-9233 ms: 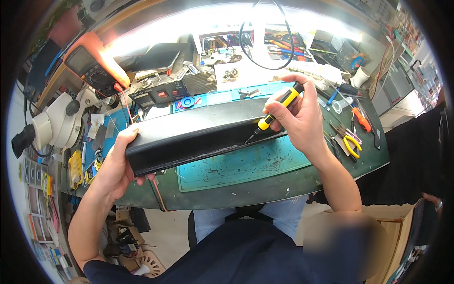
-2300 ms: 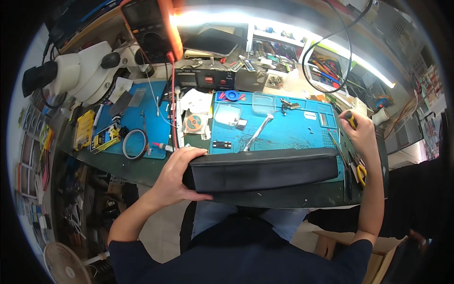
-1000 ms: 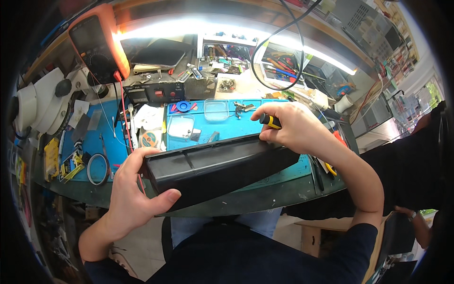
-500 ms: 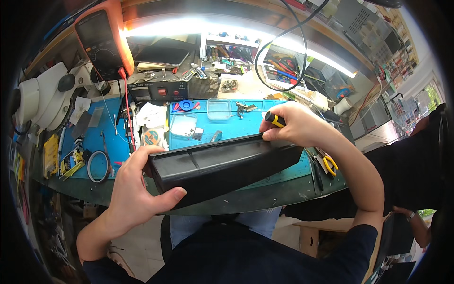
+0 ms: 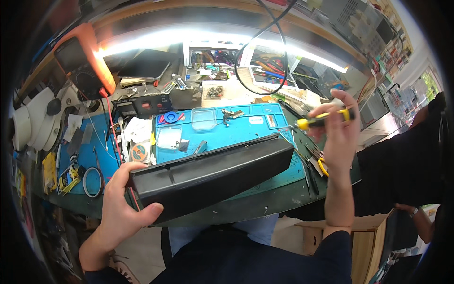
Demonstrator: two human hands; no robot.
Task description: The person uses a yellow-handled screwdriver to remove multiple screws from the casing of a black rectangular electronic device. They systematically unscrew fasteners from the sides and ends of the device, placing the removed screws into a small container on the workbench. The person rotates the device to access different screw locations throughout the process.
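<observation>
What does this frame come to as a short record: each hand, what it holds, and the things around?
Left hand: grips the left end of the long black case
Right hand: holds a yellow-and-black tool, apart from the case
Beyond case: blue mat bearing two clear boxes
Upper left: orange multimeter
Right of case: yellow-handled pliers

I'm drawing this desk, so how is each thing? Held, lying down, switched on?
Black case, slanting, gripped at its left end
Screwdriver, held away from the case
Left hand, closed on the case
Right hand, closed around the screwdriver
Lamp, lit
Pliers, lying down
Orange meter, can't tell if on
</observation>
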